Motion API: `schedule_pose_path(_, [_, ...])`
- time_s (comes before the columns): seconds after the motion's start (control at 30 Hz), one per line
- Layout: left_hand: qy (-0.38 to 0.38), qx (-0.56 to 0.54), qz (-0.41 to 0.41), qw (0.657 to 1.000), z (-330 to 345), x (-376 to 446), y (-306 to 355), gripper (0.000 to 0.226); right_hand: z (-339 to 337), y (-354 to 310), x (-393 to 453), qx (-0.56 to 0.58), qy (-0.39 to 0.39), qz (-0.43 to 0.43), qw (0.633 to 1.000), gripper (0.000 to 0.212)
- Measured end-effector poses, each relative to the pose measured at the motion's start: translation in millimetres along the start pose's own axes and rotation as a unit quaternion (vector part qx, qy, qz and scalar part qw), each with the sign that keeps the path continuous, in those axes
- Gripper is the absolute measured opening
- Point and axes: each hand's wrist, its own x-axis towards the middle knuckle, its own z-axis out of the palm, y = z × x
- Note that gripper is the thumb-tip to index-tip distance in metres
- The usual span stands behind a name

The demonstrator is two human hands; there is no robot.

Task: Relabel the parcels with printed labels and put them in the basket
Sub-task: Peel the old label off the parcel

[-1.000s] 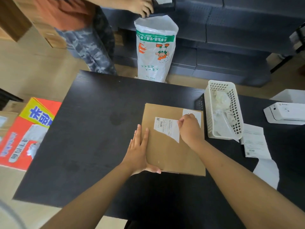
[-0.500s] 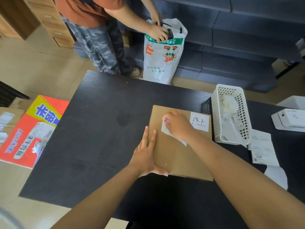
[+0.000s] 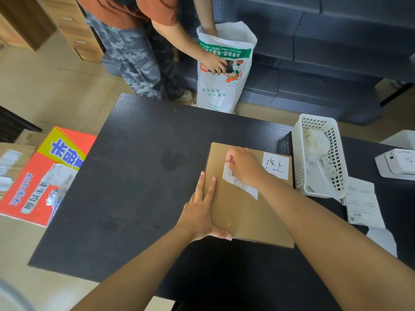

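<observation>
Parcel (image 3: 244, 205) lies flat on the dark tabletop (image 3: 139, 187), just left of the white basket (image 3: 318, 122). My left hand (image 3: 202, 212) lies open against its left edge, thumb at the near edge. My right hand (image 3: 244, 167) has its grip curled at the printed label's (image 3: 247, 188) top corner.

Two bare forearms, bare hands (image 3: 202, 212), no sleeves
</observation>
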Motion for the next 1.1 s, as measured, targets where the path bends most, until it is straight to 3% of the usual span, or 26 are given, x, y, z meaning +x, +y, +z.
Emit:
schedule_pose_path(0.47, [0.006,-0.031,-0.003,0.999,-1,-2,1,0.155,2,11,6,0.047,-0.003,-0.029,0.998,0.007])
schedule_pose_path(0.9, [-0.003,-0.032,-0.009,0.999,-4,-4,5,0.153,-3,-1,7,-0.124,-0.048,-0.081,0.988,0.032])
schedule_pose_path(1.1, [-0.002,-0.029,-0.017,0.999,-3,-4,6,0.155,-2,-1,4,-0.122,-0.042,-0.087,0.988,0.032])
